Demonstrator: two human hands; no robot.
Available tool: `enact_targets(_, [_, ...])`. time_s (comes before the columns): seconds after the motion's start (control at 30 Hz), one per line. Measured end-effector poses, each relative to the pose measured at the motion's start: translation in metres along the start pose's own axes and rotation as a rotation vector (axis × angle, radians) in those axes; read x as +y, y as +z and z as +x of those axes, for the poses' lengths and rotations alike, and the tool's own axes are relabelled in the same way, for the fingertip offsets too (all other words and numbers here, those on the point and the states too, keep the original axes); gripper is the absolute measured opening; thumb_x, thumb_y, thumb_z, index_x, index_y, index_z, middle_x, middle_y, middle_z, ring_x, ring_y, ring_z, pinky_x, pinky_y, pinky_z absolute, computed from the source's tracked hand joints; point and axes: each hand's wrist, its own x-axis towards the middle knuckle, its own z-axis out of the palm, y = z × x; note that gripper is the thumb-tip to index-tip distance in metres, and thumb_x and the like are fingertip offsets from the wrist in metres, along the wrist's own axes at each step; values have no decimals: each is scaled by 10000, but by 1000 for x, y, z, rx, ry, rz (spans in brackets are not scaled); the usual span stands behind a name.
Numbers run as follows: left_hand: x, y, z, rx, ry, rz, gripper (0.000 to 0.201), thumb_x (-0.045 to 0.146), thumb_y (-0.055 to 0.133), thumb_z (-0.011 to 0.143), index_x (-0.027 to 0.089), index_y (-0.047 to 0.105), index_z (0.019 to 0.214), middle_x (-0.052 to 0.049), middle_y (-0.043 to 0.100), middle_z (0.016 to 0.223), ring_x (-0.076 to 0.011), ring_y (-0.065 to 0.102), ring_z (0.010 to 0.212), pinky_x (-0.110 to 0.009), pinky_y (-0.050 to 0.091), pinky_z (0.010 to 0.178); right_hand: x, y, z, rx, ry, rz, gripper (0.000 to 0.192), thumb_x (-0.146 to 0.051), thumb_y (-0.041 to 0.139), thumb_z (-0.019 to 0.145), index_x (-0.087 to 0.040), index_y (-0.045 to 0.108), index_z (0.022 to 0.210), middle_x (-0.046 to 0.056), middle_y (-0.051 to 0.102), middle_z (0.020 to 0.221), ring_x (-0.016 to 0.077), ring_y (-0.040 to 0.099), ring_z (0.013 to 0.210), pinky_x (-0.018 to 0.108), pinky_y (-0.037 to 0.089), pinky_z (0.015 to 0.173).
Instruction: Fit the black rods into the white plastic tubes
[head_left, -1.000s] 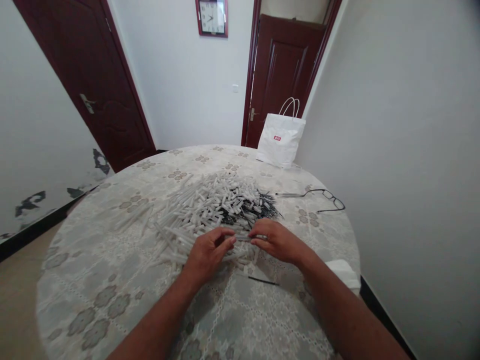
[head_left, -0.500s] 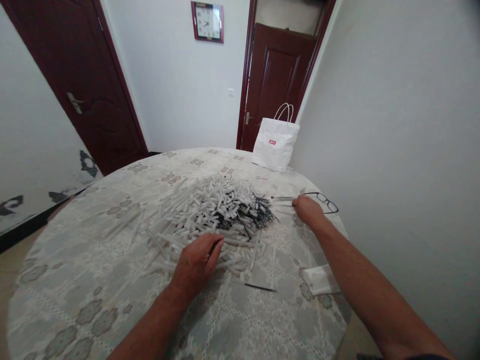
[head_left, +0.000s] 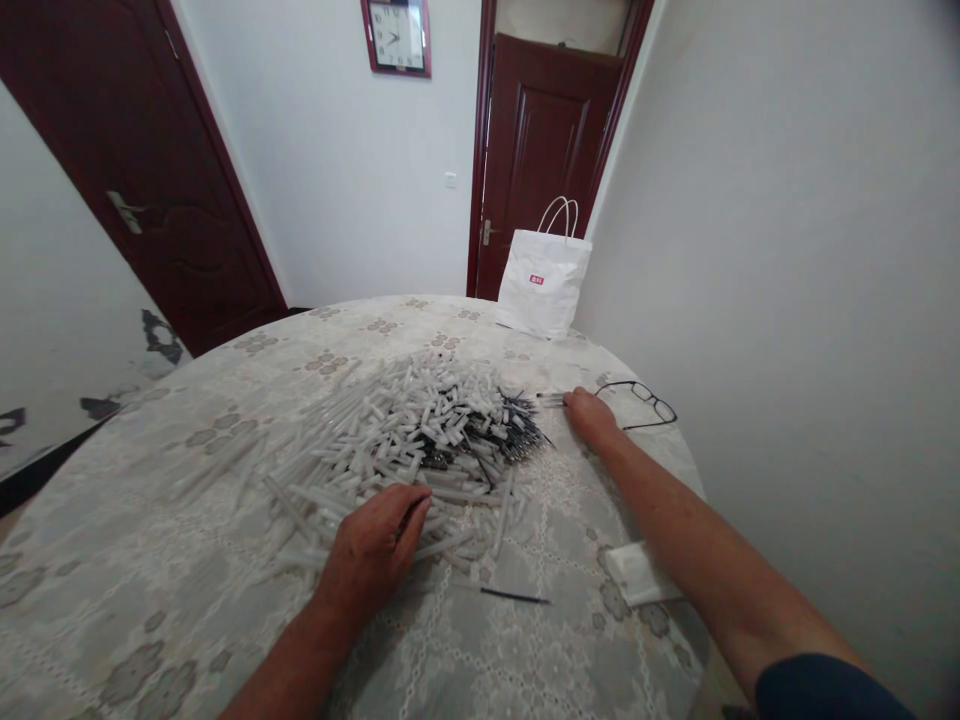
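A large heap of pen parts lies in front of me: clear plastic barrels (head_left: 300, 490), short whitish caps (head_left: 442, 385) and dark, thin refills (head_left: 525, 430). My left hand (head_left: 379, 540) rests at the heap's near edge, over some barrels, thumb and fingers pinched together; what they hold, if anything, is hidden. Right of the heap, my right hand (head_left: 592, 415) is closed low over the table. Beside its fingertips lie a few slim pens (head_left: 549, 399); its grip is too small to make out. A single dark refill (head_left: 515, 596) lies nearest me.
The round table wears a patterned cloth (head_left: 420, 660). Eyeglasses (head_left: 652, 405) lie beyond my right wrist, and a white packet (head_left: 637, 573) sits under my right forearm. At the back stands a white paper bag (head_left: 544, 285). A wall closes off the right side.
My right hand has shifted slightly left and inward, nearer the slim pens. My left hand keeps its pinch at the heap. The whole view has tilted a little.
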Motion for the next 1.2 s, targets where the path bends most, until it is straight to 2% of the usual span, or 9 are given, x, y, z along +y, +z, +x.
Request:
enact_targets(0.47, [0, -1, 0, 16, 15, 1, 158, 265, 531, 972, 221, 660, 1051, -43, 737, 944, -174, 707, 854, -271, 546, 804, -15, -5, 8, 24, -3, 23, 303, -190, 389, 1032, -123, 648, 1175, 156, 613, 1153, 193, 618, 1076, 247, 426, 863])
enact_targets(0.67, [-1, -2, 0, -11, -2, 19, 182, 281, 502, 992, 210, 650, 1072, -70, 730, 986, -184, 695, 895, -298, 535, 837, -12, -28, -5, 3, 7, 33, 314, -140, 413, 995, -106, 680, 1158, 195, 655, 1148, 231, 647, 1054, 286, 439, 841])
enact_targets(0.8, [0, -2, 0, -38, -4, 29, 191, 287, 495, 994, 203, 649, 1071, -75, 722, 987, -191, 687, 909, -307, 525, 845, -15, -53, -33, -59, -57, 64, 249, -158, 532, 924, -142, 746, 1051, 170, 723, 1064, 241, 669, 998, 292, 436, 816])
enact_targets(0.93, [2, -2, 1, -102, -24, 59, 210, 290, 476, 999, 200, 651, 1070, -78, 715, 986, -195, 679, 914, -310, 516, 841, -33, -77, -80, -89, -178, 144, 218, -246, 575, 911, -207, 765, 1012, 103, 750, 1039, 207, 674, 950, 265, 427, 790])
enact_targets(1.0, [2, -1, 1, -129, -31, 64, 222, 284, 467, 1000, 195, 652, 1087, -83, 714, 1005, -196, 675, 935, -314, 510, 861, -45, -84, -103, -61, -253, 233, 216, -277, 566, 921, -213, 757, 998, 91, 754, 997, 207, 670, 912, 271, 425, 766])
enact_targets(1.1, [2, -1, 1, -165, -33, 76, 225, 273, 477, 990, 190, 656, 1096, -88, 715, 1024, -207, 669, 961, -327, 505, 879, -64, -84, -129, -42, -331, 325, 196, -300, 588, 918, -243, 733, 1038, 66, 753, 980, 208, 664, 895, 277, 425, 758])
enact_targets(1.2, [1, -1, 0, -189, -26, 87, 219, 258, 507, 969, 192, 664, 1107, -92, 712, 1034, -220, 661, 996, -333, 500, 884, -83, -70, -137, 37, -247, 361, 183, -303, 594, 928, -238, 705, 1057, 72, 739, 1003, 215, 661, 924, 282, 436, 779])
